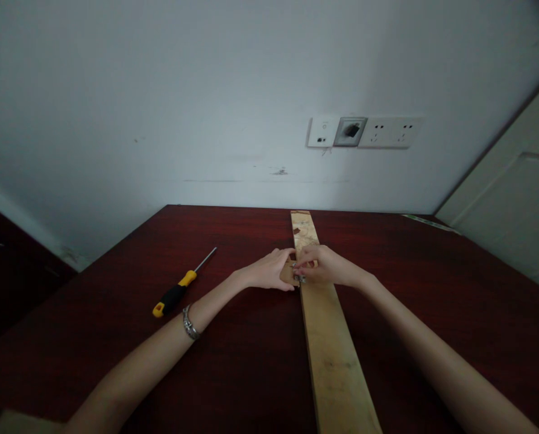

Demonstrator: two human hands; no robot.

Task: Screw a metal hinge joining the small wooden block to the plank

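One small tan piece [288,274] at the left edge of a long wooden plank [333,343], partly hidden by fingers, nearer the far end than the near one. Left hand [267,269] half open in a wide C, thumb and fingers curved around the piece, apparently holding it; right hand [324,264] arched over the plank, thumb and fingertips drawn nearly together beside the piece. Cannot tell of anything pinched there: only small glints at the fingertips, too blurred to call metal or nail. For good handling, hold the left grip firm and low, piece square to the wood; work the right fingertips in small, light motions, wrist loose. Best to brace against skewing or tipping, and to guard against dropping anything small. As for materials, pale yellowish wood in the plank, flat and straight-sided, with dark stains and a rough brown patch towards the far end; perhaps wood or board in the tan piece, seemingly rounded towards the left palm. Underneath, a reddish-brown tabletop [233,367], finely streaked. Well to the left, a screwdriver [175,295]: slim metal shaft, chunky black-and-yellow handle. On the left forearm, a silvery bracelet [190,323], knobbly in outline. Behind, a matte, scuffed pale wall [161,90] with flat, square-edged socket plates [389,134].
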